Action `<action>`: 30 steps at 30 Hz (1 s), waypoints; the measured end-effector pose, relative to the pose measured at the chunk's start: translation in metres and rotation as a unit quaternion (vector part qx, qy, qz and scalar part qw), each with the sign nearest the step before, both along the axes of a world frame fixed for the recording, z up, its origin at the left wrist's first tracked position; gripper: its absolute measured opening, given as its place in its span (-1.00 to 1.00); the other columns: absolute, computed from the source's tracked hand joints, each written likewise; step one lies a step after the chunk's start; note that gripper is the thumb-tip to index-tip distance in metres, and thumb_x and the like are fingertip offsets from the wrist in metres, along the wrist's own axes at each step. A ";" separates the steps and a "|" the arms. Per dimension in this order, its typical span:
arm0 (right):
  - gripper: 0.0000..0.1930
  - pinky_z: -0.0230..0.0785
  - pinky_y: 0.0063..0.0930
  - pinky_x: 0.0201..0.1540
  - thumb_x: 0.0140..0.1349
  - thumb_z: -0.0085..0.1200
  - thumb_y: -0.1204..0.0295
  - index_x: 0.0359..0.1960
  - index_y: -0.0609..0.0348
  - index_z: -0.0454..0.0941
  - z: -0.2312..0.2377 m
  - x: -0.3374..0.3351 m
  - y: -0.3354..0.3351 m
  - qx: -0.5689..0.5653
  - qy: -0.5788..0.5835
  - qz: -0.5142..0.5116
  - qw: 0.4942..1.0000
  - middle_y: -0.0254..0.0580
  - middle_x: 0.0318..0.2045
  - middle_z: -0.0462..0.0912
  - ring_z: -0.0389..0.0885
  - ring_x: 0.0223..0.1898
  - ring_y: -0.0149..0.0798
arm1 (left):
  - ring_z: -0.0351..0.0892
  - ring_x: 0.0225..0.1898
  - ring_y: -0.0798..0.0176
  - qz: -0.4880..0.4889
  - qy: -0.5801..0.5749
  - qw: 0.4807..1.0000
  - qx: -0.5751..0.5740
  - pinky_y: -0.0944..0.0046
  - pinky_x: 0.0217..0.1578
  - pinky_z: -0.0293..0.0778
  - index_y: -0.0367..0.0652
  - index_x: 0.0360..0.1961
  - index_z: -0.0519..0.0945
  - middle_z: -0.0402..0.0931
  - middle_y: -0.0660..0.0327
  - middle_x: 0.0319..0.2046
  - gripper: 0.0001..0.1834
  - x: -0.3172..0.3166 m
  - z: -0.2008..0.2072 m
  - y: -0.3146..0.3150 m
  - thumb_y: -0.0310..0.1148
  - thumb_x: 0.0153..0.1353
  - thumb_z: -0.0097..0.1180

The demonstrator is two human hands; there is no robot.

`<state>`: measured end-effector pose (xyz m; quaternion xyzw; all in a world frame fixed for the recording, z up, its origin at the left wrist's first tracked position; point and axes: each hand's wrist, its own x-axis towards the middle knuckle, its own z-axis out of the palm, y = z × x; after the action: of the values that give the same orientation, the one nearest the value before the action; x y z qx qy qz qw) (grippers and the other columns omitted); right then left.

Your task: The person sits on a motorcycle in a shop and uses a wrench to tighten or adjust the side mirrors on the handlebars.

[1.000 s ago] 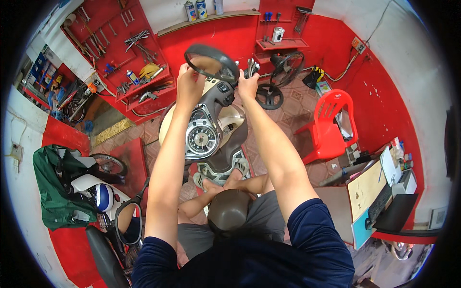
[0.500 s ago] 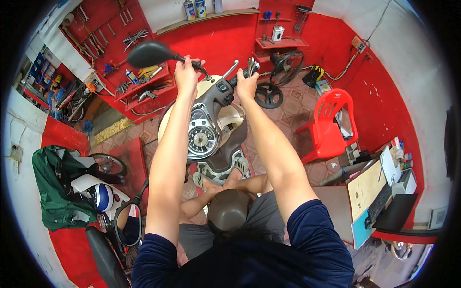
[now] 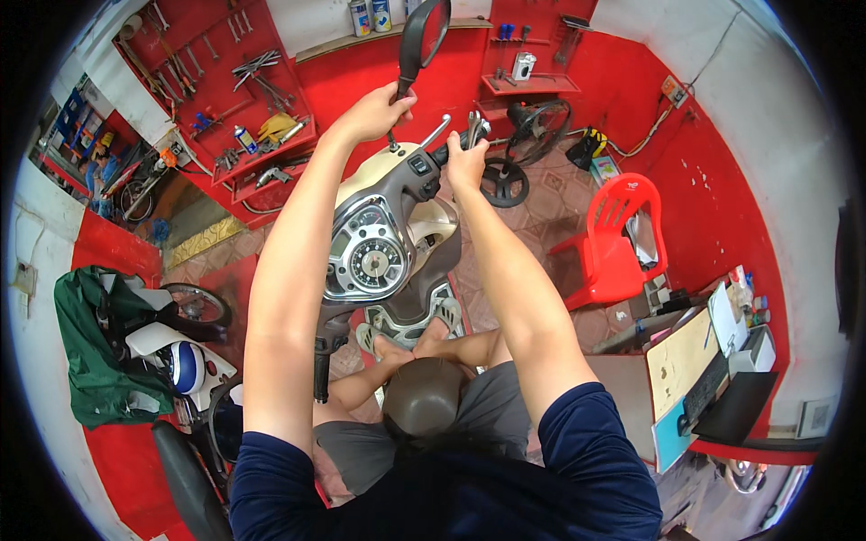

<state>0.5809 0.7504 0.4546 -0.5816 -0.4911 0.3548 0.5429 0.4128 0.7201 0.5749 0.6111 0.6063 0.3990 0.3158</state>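
A cream and grey scooter (image 3: pixel 424 257) stands before me, its round chrome-rimmed gauge (image 3: pixel 376 262) facing up. My left hand (image 3: pixel 372 115) is closed round the black stem of a rear-view mirror (image 3: pixel 412 54), whose head points up and away. The stem's foot meets the handlebar cover by the brake lever (image 3: pixel 437 132). On the right, my right hand (image 3: pixel 466 162) is closed on a silver wrench (image 3: pixel 474 128), held up beside the black throttle grip (image 3: pixel 444 151). Whether a second tool lies in that hand I cannot tell.
A brown scooter seat (image 3: pixel 422 397) is between my legs. Right of the scooter stand a red plastic chair (image 3: pixel 622 239) and a cluttered desk (image 3: pixel 613 388). A floor fan (image 3: pixel 532 126) is beyond. Tools hang on a red wall board (image 3: pixel 203 54); a part-covered motorbike (image 3: pixel 117 352) stands left.
The mirror has swung from pointing left to pointing up and away, turned by my left hand, which moved right. My right hand with the wrench has hardly moved.
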 end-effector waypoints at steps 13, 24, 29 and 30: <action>-0.38 0.37 -0.04 -0.01 0.14 0.14 0.06 0.00 0.33 0.23 0.009 0.001 -0.008 -0.039 0.014 0.050 0.998 0.40 -0.21 0.58 0.58 -0.11 0.30 | 0.54 -0.38 0.37 -0.002 0.038 0.993 -0.111 0.31 -0.40 0.49 -0.17 -0.01 0.44 0.55 0.21 -0.37 -0.64 -0.003 0.021 -0.012 -0.14 0.33 0.04; -0.36 0.34 -0.02 0.01 0.14 0.15 0.05 0.02 0.33 0.22 0.002 0.009 -0.001 -0.040 0.007 0.047 0.998 0.41 -0.18 0.57 0.55 -0.08 0.32 | 0.57 -0.19 -0.06 0.002 0.308 0.951 0.035 0.11 -0.10 0.45 -0.21 -0.05 0.51 0.58 -0.01 -0.19 -0.72 0.015 0.035 -0.057 -0.32 0.27 0.06; -0.36 0.34 -0.02 0.02 0.14 0.15 0.05 0.02 0.33 0.22 -0.001 0.004 0.002 -0.042 -0.003 0.048 0.998 0.41 -0.17 0.57 0.55 -0.07 0.32 | 0.57 -0.29 -0.13 0.050 0.260 0.935 0.236 0.06 -0.16 0.45 -0.20 -0.10 0.54 0.56 -0.02 -0.31 -0.77 -0.019 0.029 -0.069 -0.47 0.23 -0.03; -0.36 0.34 -0.02 0.02 0.14 0.15 0.05 0.02 0.32 0.22 -0.005 0.005 0.006 -0.031 0.008 0.040 0.999 0.40 -0.17 0.57 0.55 -0.07 0.31 | 0.57 -0.29 -0.13 0.048 0.259 0.935 0.235 0.06 -0.16 0.45 -0.20 -0.10 0.54 0.56 -0.02 -0.31 -0.77 -0.015 0.029 -0.072 -0.47 0.23 -0.03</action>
<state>0.5861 0.7559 0.4501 -0.5751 -0.4987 0.3960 0.5136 0.3981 0.6480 0.6039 0.7203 0.5846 0.3726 -0.0247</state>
